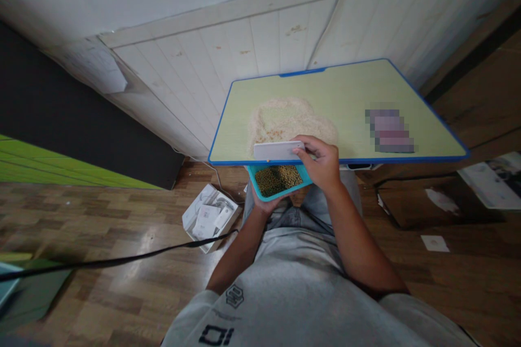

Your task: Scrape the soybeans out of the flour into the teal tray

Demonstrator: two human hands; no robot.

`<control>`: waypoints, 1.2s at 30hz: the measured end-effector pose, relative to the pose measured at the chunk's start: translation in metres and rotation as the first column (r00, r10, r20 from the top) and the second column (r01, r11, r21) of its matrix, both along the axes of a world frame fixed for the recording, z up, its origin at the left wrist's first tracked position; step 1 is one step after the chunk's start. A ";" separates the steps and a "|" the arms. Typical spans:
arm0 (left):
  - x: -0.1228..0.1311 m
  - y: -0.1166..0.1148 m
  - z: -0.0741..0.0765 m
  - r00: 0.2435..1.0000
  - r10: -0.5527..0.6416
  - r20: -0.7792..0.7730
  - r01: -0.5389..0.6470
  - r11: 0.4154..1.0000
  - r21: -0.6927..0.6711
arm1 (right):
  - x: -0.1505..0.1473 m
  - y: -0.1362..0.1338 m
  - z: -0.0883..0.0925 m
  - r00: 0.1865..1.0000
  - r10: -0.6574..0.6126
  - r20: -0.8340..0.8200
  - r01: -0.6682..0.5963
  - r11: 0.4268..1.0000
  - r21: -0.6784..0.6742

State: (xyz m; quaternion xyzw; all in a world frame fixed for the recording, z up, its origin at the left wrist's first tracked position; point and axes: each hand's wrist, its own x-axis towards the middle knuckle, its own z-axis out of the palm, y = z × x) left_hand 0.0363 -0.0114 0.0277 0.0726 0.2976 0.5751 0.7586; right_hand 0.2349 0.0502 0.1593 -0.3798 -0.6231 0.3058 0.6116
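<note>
My right hand (319, 158) pinches a flat white scraper-like plate (277, 150), which stands on edge along the front of the small table (350, 87). Behind the plate lies a spread of pale, rice-like grains (321, 126), with some brownish bits among them. Just below the table's front edge, a turquoise tray (260, 195) holds round green and yellowish beans (279, 180). My left hand (268, 204) supports that tray from underneath, its fingers mostly hidden. A single small bit sits near the table edge under the plate.
A blurred-out, pixelated object (389, 129) lies on the table's right side. On the floor at left is a white box (211, 214) of papers and parts. A black strap (122, 261) crosses the lower left. A cardboard box (439, 203) stands at right; a panelled wall (228, 49) rises behind.
</note>
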 end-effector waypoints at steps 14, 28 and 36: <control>0.000 -0.001 -0.001 0.998 0.025 -0.064 -0.027 0.999 -0.028 | -0.002 0.000 0.001 1.000 0.019 0.007 -0.019 1.000 -0.006; 0.003 -0.002 0.006 0.998 0.049 -0.045 -0.053 0.995 -0.088 | 0.008 0.005 0.002 0.966 -0.257 -0.009 0.257 0.965 0.049; 0.006 -0.001 0.018 0.998 0.023 -0.061 -0.027 0.997 -0.068 | 0.026 0.014 -0.005 0.925 -0.366 -0.102 0.371 0.928 0.041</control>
